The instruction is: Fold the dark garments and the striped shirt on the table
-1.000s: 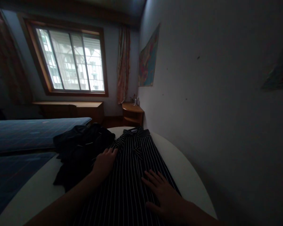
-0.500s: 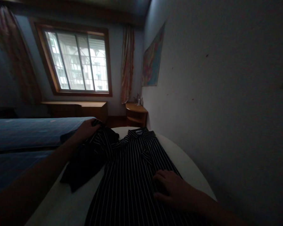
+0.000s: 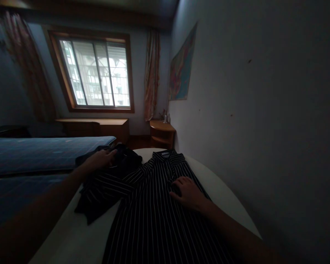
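Observation:
A black shirt with thin white stripes [image 3: 151,212] lies spread on a pale round-edged table [image 3: 222,187], its collar at the far end. One striped sleeve stretches out to the left. Beyond that sleeve is a bunched dark garment [image 3: 129,157], its kind too dark to make out. My left hand [image 3: 103,158] rests on this dark cloth with its fingers extended. On the upper front of the shirt lies my right hand [image 3: 187,192], fingers spread and slightly bent, holding nothing.
A bed with a blue checked mattress [image 3: 49,152] stands close on the left. Past the table are a wooden desk [image 3: 112,126] under the window and a small corner shelf [image 3: 162,126]. A bare wall [image 3: 264,128] runs along the right.
My left hand has let go of the striped sleeve, which now lies flatter to the left. My right hand has slid up the shirt toward the collar. The view has shifted slightly.

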